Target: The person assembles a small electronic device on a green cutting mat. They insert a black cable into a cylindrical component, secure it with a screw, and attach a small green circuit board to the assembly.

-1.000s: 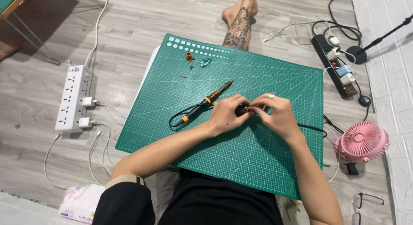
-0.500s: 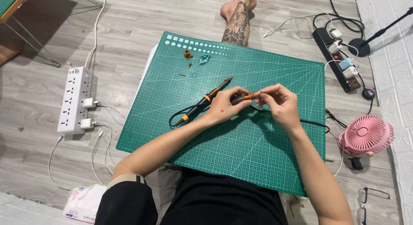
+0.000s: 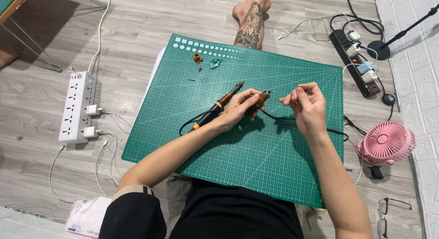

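Nearest the camera, the person's two forearms reach out over the green cutting mat (image 3: pixel 256 161), which serves as the surface.

At mat centre the left hand (image 3: pixel 238 112) has its fingers closed around a small orange-and-black tool handle (image 3: pixel 260 99) with a black cord (image 3: pixel 279 116) trailing off toward 3 o'clock. The right hand (image 3: pixel 307 104) sits just beside it at 3 o'clock, fingers pinched narrow on something too small to make out.

The step looks like fitting or removing a small part at the handle's tip; the next move would call for a fine, steady alignment of both hands.

At 9 o'clock of the left hand lies one soldering pen (image 3: pixel 219 106).

Farther, at 11 o'clock, lie two small parts: one copper piece (image 3: pixel 197 59) and one clear piece (image 3: pixel 215 63).

Off the mat are two power strips, white (image 3: pixel 77 107) at 9 o'clock and black (image 3: pixel 354 60) at 2 o'clock, and one pink fan (image 3: pixel 386 143).
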